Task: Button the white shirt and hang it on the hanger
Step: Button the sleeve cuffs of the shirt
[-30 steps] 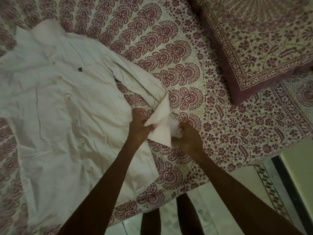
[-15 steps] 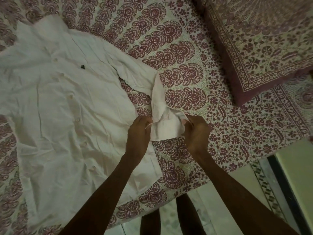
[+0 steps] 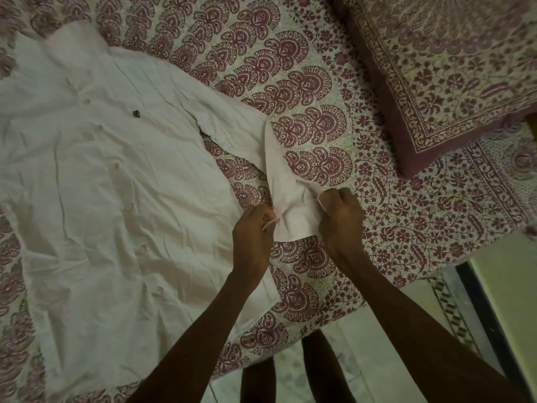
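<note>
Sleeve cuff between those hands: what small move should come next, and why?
Probably draw the two edges of the cuff together to button it. The left hand and right hand each pinch an opposite edge; the shirt front already looks buttoned.

The white shirt point(image 3: 116, 184) runs off the left edge; its chest emblem point(image 3: 135, 114) is unreadably small.

No readable text; the dark emblem point(image 3: 135, 113) on the white shirt point(image 3: 116, 205) is illegible.
</note>
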{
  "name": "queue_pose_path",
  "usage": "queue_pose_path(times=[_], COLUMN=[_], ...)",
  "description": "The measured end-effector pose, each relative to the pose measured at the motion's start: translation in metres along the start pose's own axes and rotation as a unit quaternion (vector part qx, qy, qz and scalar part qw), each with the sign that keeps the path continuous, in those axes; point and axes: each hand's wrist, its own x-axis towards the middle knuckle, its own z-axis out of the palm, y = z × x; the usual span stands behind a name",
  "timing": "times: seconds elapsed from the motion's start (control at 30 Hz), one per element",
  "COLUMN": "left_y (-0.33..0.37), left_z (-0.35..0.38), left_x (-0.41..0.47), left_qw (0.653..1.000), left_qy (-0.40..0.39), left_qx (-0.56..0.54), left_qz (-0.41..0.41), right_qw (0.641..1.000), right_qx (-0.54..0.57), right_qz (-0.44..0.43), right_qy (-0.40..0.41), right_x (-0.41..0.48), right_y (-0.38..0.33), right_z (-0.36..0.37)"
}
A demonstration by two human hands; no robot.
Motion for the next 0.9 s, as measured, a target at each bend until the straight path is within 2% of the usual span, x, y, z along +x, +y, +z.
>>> queue_pose_path(times=[0.2, 0.3, 0.37, 0.53, 0.6, 0.7, 0.77, 0.9], left_y=[-0.008, -0.013, -0.017, -0.015, -0.009, -0.003, -0.003, -0.001], left_z=[0.015, 0.013, 0.008, 0.000, 0.002, 0.011, 0.022, 0.029], left_x=[0.003, 0.005, 0.008, 0.017, 0.015, 0.001, -0.007, -0.010], left_qw=[0.993, 0.985, 0.982, 0.980, 0.979, 0.945, 0.929, 0.918], left_qy=[-0.060, -0.098, -0.101, -0.041, -0.056, -0.136, -0.175, -0.189], left_qx=[0.009, 0.040, 0.081, 0.186, 0.191, 0.253, 0.281, 0.313], left_qz=[-0.101, -0.139, -0.138, -0.049, 0.038, 0.159, 0.165, 0.157], right_qw=[0.980, 0.976, 0.977, 0.977, 0.979, 0.971, 0.961, 0.952], right_qx=[0.125, 0.085, 0.017, -0.072, -0.024, 0.121, 0.167, 0.181], right_qz=[-0.025, -0.050, -0.082, -0.062, -0.020, 0.051, 0.048, 0.023], right_qy=[-0.156, -0.193, -0.195, -0.192, -0.201, -0.201, -0.216, -0.246], right_x=[-0.007, -0.010, -0.011, -0.017, -0.013, -0.007, -0.002, 0.005], right_y=[-0.001, 0.003, 0.005, -0.004, -0.003, 0.005, 0.011, 0.021], right_z=[0.018, 0.031, 0.035, 0.039, 0.041, 0.040, 0.035, 0.029])
